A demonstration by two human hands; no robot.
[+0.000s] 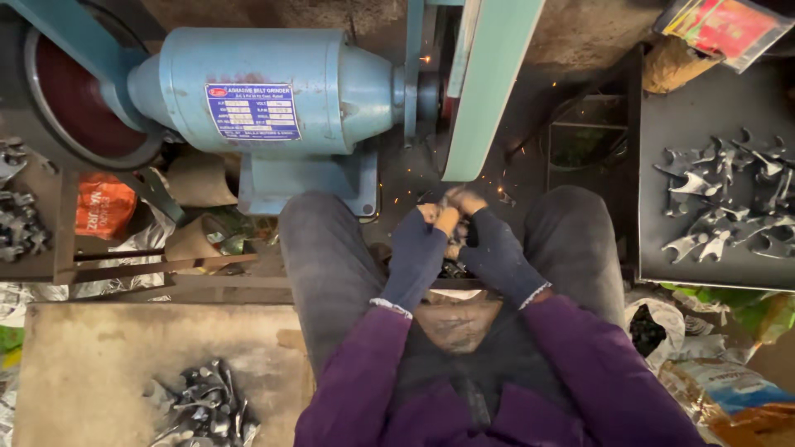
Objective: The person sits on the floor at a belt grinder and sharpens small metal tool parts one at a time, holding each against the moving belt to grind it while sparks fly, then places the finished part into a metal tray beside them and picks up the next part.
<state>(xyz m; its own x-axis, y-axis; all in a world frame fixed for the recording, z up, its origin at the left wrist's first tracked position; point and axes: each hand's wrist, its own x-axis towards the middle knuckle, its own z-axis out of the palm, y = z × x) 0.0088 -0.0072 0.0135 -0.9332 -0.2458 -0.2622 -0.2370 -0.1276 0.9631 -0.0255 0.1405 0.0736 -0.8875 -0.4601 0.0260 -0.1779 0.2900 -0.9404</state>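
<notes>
My left hand (pixel 416 252) and my right hand (pixel 495 252) wear dark fingerless gloves and meet between my knees. Together they grip a small dark metal part (pixel 454 233), mostly hidden by the fingers. The part is pressed up against the pale green belt guard's (pixel 489 91) lower end, where orange sparks (pixel 502 195) fly. The blue belt grinder motor (pixel 265 91) stands just beyond my left knee.
A dark tray (pixel 662 165) at the right holds several grey metal castings (pixel 727 199). More castings lie heaped on a slab at the lower left (pixel 203 410) and on a rack at the far left (pixel 18 223). Bags and wrappers litter the floor.
</notes>
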